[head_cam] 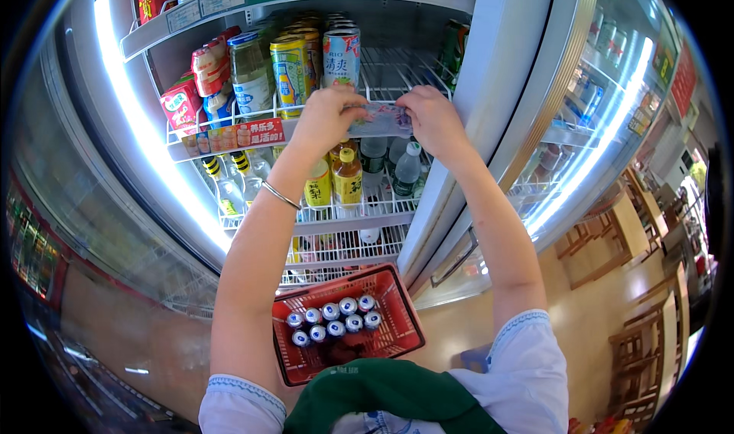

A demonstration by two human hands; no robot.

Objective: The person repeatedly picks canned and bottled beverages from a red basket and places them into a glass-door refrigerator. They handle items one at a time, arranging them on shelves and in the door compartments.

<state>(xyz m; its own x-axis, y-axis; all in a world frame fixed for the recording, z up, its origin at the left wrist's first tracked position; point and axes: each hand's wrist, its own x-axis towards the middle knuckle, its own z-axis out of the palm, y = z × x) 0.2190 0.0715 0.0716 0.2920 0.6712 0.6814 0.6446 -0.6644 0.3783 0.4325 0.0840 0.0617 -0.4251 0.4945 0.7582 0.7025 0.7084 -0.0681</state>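
My left hand (332,115) and my right hand (430,118) pinch opposite ends of a clear plastic strip (378,118) with coloured marks, at the front edge of a white wire shelf (390,67) in a lit drinks cooler. Just behind my left hand stand a light-blue RIO can (341,58) and a yellow can (288,72). To their left are a glass jar with a blue lid (251,72) and red-wrapped small bottles (209,70). Dark green cans (453,49) stand at the shelf's right side. A metal bangle circles my left forearm.
A red plastic basket (401,308) with several silver-topped cans (336,328) sits below the cooler. Bottles (347,179) fill part of the lower shelf. Glass doors flank the cooler: a handle (459,259) is on the right one. Wooden tables (633,222) and chairs lie farther right.
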